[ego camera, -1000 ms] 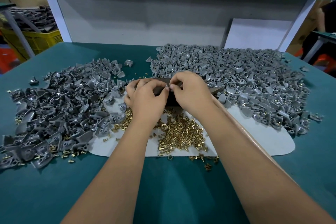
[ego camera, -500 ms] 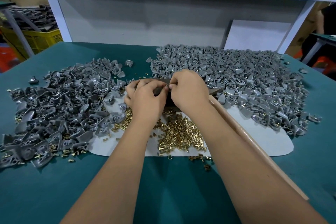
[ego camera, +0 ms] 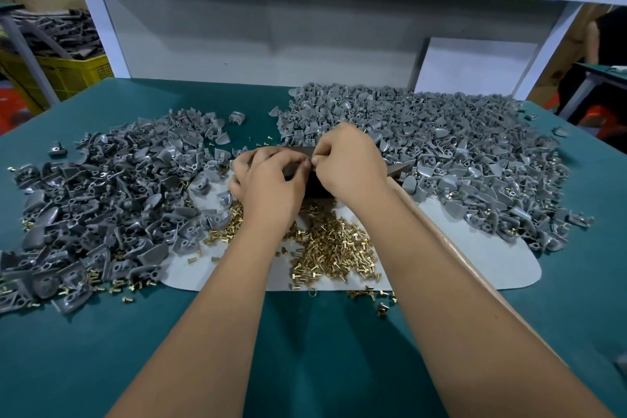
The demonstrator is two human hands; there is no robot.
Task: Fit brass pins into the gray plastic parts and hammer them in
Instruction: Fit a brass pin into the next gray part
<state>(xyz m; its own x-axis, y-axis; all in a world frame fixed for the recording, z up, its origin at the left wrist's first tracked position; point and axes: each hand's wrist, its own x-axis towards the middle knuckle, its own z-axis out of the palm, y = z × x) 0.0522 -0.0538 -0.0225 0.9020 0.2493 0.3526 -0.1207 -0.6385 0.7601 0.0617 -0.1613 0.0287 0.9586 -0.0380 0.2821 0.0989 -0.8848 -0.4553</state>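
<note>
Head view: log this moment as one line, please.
stage: fitting pin | left hand: pinching, item hidden | right hand: pinching, fingertips meet left's | brass pins: loose on mat | hammer handle: beneath right forearm

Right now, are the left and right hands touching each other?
Touching. The head view shows the left hand and right hand meeting at the fingertips, with no gap visible, above the dark block.

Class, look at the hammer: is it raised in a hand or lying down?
Lying down. The hammer rests on the white mat, its wooden handle beside the right forearm; neither hand grips it.
</note>
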